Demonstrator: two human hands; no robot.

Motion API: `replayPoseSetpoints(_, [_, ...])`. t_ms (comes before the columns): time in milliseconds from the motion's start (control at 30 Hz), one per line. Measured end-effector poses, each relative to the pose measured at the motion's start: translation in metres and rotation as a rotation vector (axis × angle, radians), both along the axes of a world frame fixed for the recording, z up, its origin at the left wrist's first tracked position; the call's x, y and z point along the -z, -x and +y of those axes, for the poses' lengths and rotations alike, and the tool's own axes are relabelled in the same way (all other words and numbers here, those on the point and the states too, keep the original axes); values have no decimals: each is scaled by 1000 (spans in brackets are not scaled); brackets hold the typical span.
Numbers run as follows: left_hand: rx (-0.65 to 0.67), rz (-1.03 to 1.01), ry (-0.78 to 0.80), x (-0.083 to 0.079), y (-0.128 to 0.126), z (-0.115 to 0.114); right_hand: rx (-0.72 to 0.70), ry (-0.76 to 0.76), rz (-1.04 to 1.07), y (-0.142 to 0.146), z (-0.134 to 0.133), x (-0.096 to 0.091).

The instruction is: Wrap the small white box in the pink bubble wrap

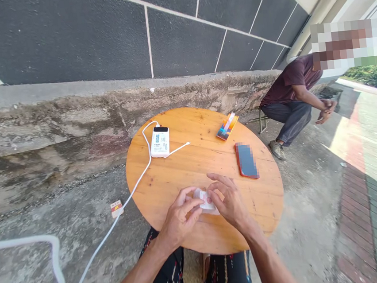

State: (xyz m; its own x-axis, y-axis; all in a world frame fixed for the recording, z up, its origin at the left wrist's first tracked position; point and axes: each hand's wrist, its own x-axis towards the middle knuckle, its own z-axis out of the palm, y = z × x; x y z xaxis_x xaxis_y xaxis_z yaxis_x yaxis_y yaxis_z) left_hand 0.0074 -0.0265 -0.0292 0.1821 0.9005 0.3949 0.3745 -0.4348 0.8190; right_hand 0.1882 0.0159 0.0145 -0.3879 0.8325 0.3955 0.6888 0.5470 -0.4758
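Observation:
Both of my hands meet over the near part of a round wooden table (267, 196). My left hand (179, 216) pinches the left side of a small white packet (207, 203), thumb and forefinger closed on it. My right hand (229, 200) holds the packet's right side with its fingertips, the other fingers curled over it. The packet lies low over the tabletop; what it contains is too small to make out.
A white power bank (160, 141) with a white cable (139, 179) lies at the table's far left, the cable trailing onto the concrete ground. A red-edged phone (246, 160) and a small orange card (227, 126) lie further right. Another person (294, 100) sits by the wall.

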Motion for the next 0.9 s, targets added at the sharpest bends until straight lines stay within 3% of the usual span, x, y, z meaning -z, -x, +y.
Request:
replayPoseSetpoints(367, [-42,1,-140,2,1,-4,11,54,96,4,-2,-12])
replayPoseSetpoints(567, [-103,13,-67,-3,2,-6,22,79,171,8,-7,-26])
replayPoseSetpoints(700, [-58,18,-30,-6,3,-8,29,80,197,8,-7,-31])
replayPoseSetpoints(900, [-5,93,-118,-9,4,-15,48,79,235,7,0,-34])
